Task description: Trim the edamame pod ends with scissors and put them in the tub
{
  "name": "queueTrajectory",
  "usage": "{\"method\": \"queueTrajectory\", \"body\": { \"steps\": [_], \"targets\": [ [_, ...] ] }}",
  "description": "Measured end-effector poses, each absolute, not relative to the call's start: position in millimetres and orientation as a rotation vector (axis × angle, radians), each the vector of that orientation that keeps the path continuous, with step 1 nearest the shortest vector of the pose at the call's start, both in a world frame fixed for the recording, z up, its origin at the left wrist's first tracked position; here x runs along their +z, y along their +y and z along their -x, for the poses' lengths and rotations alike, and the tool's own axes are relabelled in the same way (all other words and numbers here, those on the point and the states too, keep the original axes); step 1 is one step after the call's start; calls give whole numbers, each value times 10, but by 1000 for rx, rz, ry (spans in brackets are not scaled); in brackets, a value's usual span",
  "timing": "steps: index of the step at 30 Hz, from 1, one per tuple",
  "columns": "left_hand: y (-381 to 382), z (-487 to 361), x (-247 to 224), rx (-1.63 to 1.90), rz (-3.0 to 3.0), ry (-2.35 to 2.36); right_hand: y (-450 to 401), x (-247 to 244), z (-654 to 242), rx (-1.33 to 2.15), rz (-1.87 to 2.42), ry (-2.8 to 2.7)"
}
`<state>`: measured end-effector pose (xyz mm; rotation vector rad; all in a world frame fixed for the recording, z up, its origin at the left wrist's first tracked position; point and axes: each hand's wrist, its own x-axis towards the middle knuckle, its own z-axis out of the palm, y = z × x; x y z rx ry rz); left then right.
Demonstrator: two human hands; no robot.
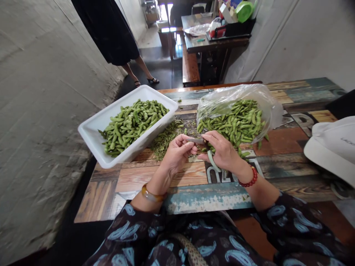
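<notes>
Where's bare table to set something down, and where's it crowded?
Bare: near-left corner of the table, between the white tub and bangle; the teal plank between the forearms; the brown patch between the plastic bag and white cap. Crowded: the gap between tub and bag, with green trimmings, and nearer, left hand and right hand with scissors.

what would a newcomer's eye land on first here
Most likely the white rectangular plastic tub heaped with plump green bean pods, left of centre on the multicoloured wood-plank table. To its right lies a clear plastic bag with more green pods. Nearer the viewer, at centre, the right hand holds pale-green-handled metal scissors, blades by the left hand.
</notes>
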<state>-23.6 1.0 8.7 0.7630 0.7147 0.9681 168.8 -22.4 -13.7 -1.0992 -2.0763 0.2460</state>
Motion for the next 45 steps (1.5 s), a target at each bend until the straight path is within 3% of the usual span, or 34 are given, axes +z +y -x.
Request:
{"method": "queueTrajectory", "body": {
  "steps": [24,35,45],
  "targets": [
    [92,283,36,986,-795,764,-252,-51,-1722,262,1187,-2119],
    [181,282,92,922,-714,710,-92,10,-1979,172,1322,-1760],
    [267,-84,-159,735,-2109,1150,-67,-23,-1957,199,1272,-1748]
  ]
}}
